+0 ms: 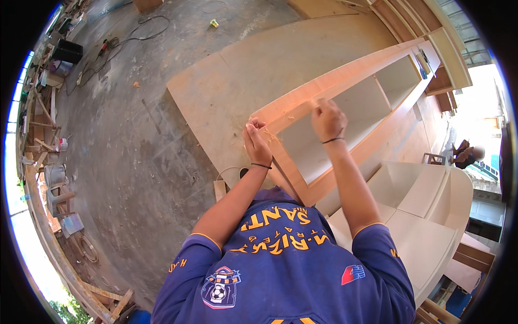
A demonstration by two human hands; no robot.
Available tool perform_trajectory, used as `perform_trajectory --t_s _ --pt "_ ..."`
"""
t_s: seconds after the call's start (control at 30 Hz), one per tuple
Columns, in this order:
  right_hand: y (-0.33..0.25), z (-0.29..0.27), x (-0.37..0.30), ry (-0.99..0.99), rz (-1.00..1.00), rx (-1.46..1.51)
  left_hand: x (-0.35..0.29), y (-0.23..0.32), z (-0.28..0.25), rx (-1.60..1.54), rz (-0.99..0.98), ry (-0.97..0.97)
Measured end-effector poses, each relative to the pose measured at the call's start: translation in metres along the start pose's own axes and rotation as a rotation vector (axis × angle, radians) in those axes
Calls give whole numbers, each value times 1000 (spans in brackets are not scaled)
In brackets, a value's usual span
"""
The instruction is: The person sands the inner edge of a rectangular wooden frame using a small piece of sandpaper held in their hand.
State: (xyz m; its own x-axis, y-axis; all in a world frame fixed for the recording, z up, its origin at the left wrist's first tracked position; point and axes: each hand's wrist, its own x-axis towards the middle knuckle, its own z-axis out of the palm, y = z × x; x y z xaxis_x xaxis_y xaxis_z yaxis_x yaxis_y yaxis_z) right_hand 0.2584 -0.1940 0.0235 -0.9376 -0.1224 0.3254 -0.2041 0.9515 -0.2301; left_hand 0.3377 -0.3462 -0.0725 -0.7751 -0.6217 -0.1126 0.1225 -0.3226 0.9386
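A long wooden cabinet carcass (294, 175) with a pale orange front frame and white inner panels lies in front of me. At its left corner my left hand (257, 143) is closed, its fingers curled together by the frame's edge; whatever they grip is hidden. Thin wood shavings (270, 134) lie on the frame beside those fingers. My right hand (329, 121) is a fist over the long far rail of the frame. Something pale shows at its knuckles, too blurred to name.
Under the cabinet is a large wooden board (216, 81) on the concrete floor (124, 178). White cabinet parts (399, 216) stand close on my right. Cables (145, 27) lie at the far left. Another person (467, 155) is at the far right.
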Motion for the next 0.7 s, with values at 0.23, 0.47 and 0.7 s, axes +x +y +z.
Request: perform_trajectory --t_s 0.23,0.47,0.7 --pt "-102 -22 -48 -302 -135 278 3 -5 -8 -136 -60 -55" --pt "14 -14 23 -28 14 -40 2 2 -4 -17 3 -45" --pt "-68 0 -41 -219 -189 186 2 2 -6 -75 -45 -36"
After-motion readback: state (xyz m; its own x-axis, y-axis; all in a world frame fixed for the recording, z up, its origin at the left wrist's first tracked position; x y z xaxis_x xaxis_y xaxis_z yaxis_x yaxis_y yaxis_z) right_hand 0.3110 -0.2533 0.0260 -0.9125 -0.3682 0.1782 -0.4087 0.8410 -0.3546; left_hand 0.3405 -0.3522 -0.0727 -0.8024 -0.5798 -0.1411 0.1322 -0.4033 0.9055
